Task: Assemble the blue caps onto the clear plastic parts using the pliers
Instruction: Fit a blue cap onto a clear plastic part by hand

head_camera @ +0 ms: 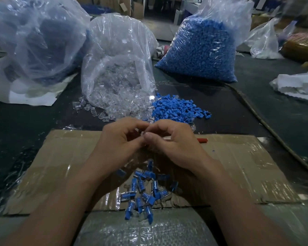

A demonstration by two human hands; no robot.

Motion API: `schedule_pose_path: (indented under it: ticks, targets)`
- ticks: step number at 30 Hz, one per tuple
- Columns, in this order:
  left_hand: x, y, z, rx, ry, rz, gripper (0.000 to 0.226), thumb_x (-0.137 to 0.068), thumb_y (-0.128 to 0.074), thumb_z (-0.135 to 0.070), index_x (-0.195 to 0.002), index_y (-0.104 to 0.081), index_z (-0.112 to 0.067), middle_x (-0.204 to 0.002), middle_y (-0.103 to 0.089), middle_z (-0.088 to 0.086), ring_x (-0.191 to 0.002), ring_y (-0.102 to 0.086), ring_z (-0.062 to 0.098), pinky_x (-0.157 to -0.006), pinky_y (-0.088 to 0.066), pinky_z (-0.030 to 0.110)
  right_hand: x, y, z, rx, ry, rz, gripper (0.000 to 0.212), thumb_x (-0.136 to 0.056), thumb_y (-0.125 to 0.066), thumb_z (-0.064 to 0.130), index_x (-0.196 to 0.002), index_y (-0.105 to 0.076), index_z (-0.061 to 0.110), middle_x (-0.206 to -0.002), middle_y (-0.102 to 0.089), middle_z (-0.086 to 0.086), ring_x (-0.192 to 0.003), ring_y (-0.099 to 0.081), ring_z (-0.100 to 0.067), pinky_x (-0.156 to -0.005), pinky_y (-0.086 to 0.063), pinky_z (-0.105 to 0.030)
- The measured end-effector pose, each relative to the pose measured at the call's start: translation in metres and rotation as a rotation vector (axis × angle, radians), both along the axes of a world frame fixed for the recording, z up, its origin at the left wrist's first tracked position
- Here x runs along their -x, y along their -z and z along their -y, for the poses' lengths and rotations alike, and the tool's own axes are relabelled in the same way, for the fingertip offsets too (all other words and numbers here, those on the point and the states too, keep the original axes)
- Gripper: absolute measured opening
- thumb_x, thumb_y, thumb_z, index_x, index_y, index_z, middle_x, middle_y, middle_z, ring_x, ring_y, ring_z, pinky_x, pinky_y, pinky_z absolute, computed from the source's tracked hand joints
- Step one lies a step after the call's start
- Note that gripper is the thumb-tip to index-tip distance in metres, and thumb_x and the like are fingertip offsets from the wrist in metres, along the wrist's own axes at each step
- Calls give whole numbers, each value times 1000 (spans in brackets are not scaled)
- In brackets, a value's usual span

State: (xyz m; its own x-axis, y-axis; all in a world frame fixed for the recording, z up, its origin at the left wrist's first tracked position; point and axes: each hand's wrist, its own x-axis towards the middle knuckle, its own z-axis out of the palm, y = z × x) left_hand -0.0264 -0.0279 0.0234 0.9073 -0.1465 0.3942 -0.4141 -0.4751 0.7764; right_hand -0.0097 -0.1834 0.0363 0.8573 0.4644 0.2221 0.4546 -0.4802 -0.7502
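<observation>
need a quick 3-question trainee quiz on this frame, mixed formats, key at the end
1. Multiple choice: the loose blue caps lie
A) on the cardboard
B) on the dark table, right of the spilled clear parts
C) inside a closed box
2. True or false: the finished pieces lie on the cardboard, nearer the person than both hands.
3. Fill in: the left hand and right hand together pinch one small ____ part.
Key: 1 B; 2 true; 3 clear, that is, the clear part.
</observation>
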Motion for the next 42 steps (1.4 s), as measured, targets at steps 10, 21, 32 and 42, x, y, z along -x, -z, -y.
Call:
schedule_pose_path:
  ticks: [10,21,32,42]
  targets:
    - [0,1,0,394,-68,-237,13,-62,-66,-29,-69,-65,-19,-61,-66,1,-48,-59,5,-49,-49,14,-25,-1,47,-71,609,63,18,-87,-61,24,-71,-57,30,-72,-62,12,-70,-58,-3,-66,-48,-21]
    - [2,-4,1,538,-32,-343,17,-83,-57,3,-80,-65,-12,-60,-65,5,-53,-63,9,-53,-52,18,-36,18,24,294,439,102,22,-87,-61,18,-108,-67,23,-100,-53,4,-99,-50,-12,-86,-41,-27]
    - [3,-7,2,540,-48,-347,16,-80,-59,6,-80,-63,-10,-67,-65,9,-54,-64,9,-54,-52,17,-43,23,20,427,403,135,17,-85,-63,24,-101,-69,21,-91,-45,7,-92,-40,-9,-77,-32,-22]
    - [0,-4,0,530,-116,-336,18,-78,-62,6,-78,-63,-13,-65,-67,4,-58,-67,10,-54,-53,16,-26,9,29,16,492,164,7,-83,-66,17,-82,-67,24,-73,-58,18,-69,-56,2,-69,-45,-12]
